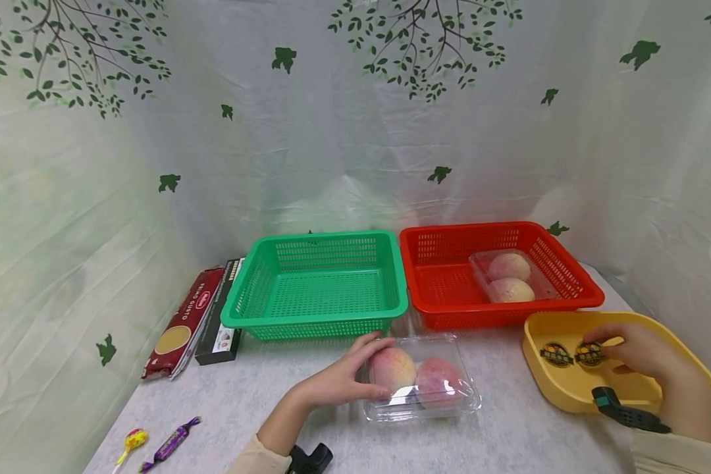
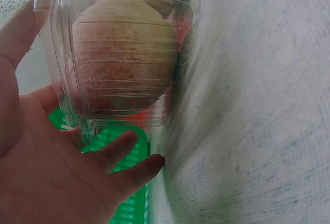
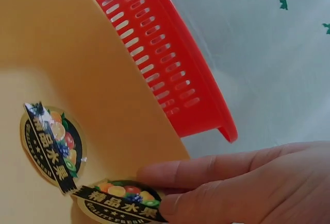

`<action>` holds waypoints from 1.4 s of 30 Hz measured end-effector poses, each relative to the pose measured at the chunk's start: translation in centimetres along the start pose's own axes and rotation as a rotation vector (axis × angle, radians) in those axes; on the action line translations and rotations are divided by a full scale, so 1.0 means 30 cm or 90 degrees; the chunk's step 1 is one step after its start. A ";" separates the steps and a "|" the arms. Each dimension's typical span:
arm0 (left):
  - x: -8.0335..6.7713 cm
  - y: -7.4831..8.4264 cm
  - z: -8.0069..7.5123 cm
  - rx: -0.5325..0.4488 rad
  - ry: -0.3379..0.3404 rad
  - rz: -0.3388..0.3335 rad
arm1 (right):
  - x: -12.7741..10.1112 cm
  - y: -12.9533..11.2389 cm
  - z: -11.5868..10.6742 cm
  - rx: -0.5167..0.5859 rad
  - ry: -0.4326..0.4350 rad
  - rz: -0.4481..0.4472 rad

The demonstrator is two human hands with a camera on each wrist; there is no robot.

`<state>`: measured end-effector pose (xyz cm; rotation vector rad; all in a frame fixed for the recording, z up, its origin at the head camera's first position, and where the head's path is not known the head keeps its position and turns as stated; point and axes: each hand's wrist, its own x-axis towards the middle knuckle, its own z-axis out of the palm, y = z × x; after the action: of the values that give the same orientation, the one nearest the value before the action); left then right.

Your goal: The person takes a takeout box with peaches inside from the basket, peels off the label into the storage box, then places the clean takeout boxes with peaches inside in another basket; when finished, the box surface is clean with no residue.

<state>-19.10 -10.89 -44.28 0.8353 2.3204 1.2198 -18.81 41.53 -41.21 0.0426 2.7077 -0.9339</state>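
Note:
My left hand [image 1: 346, 376] holds the left end of a clear plastic clamshell box [image 1: 417, 413], thumb along its near side and fingers at its far side. Two pinkish peaches [image 1: 438, 382] sit in the box, which stands on the table in front of the baskets. In the left wrist view some fingers of that hand spread out beside the box [image 2: 118, 116]. Over the yellow bin [image 1: 559, 390], my right hand [image 1: 642, 352] pinches the edge of a round fruit sticker [image 3: 121, 203] between thumb and forefinger. Beside it in the bin lies another such sticker [image 3: 56, 147].
Behind the box stand a green basket [image 1: 316, 326] and a red basket [image 1: 450, 308]; the red one contains another box of peaches [image 1: 509, 266]. On the left lie a red packet [image 1: 186, 322], a black box [image 1: 219, 322], a lollipop [image 1: 135, 440] and a purple-wrapped candy [image 1: 172, 442].

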 end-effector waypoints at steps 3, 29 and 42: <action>0.000 0.000 0.002 0.000 0.001 0.000 | 0.003 0.006 0.009 0.003 -0.002 0.011; -0.002 0.004 -0.008 -0.024 0.018 0.006 | -0.035 -0.074 -0.003 0.102 0.354 0.018; 0.006 -0.033 -0.017 -0.125 0.017 -0.002 | 0.036 -0.113 0.038 0.236 0.302 0.006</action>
<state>-19.84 -11.51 -44.83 0.7497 2.1770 1.4379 -19.98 38.09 -40.32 0.3963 2.8891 -1.5824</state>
